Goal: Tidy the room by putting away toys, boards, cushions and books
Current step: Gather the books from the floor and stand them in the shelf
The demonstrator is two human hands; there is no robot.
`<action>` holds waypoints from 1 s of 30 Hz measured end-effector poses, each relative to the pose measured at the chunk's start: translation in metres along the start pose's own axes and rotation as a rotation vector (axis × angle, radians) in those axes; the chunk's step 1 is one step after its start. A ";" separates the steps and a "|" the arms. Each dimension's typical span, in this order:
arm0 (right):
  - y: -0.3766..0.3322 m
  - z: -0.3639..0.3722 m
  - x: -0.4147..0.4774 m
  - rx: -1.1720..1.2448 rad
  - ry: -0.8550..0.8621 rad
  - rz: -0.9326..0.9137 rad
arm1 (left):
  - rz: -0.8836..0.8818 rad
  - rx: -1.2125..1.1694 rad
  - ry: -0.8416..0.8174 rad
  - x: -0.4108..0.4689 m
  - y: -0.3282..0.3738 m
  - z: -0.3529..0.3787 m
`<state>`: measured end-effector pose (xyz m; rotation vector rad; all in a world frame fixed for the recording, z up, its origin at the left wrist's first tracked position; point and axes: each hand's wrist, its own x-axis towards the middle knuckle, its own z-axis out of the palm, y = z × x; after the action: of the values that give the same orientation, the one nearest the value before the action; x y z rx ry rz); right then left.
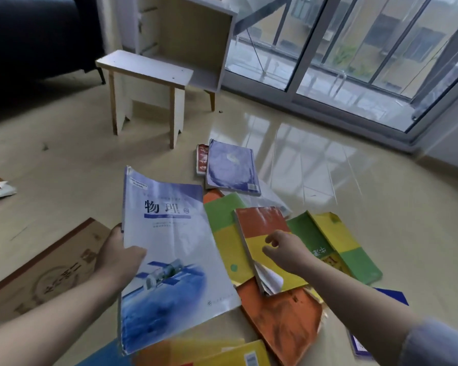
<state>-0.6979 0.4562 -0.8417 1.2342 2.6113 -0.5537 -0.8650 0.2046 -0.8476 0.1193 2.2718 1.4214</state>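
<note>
My left hand (118, 256) grips the left edge of a blue and white physics textbook (169, 260), thumb on the cover, holding it above the floor. My right hand (284, 250) hovers with loosely curled fingers over an orange and yellow book (262, 228) and holds nothing. Around it lie several more books on the floor: a green and yellow one (225, 233), a green and yellow pair (336, 241), an orange one (286, 323), and a purple-blue book (230, 167) farther off beside a small red book (202, 159).
A small white wooden stool (146, 72) stands ahead on the tiled floor, with an open white cabinet (193, 35) behind it. Sliding glass doors (354, 48) fill the right. A brown cardboard board (45, 270) lies at the left. A dark sofa (32, 35) is at the far left.
</note>
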 end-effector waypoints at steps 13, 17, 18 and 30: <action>0.046 0.000 0.193 0.448 0.019 0.070 | -0.172 -0.051 0.147 0.043 0.032 0.104; 0.033 -0.004 0.217 0.479 -0.037 0.026 | -0.236 -0.114 0.202 0.039 0.034 0.120; 0.031 -0.005 0.225 0.500 -0.031 0.011 | -0.238 -0.110 0.203 0.040 0.033 0.125; 0.020 0.019 0.321 0.432 0.154 0.161 | -0.308 -0.171 0.209 0.069 -0.012 0.163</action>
<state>-0.8847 0.6850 -0.9707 1.6541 2.5606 -1.0698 -0.8562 0.3561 -0.9406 -0.4326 2.1957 1.5075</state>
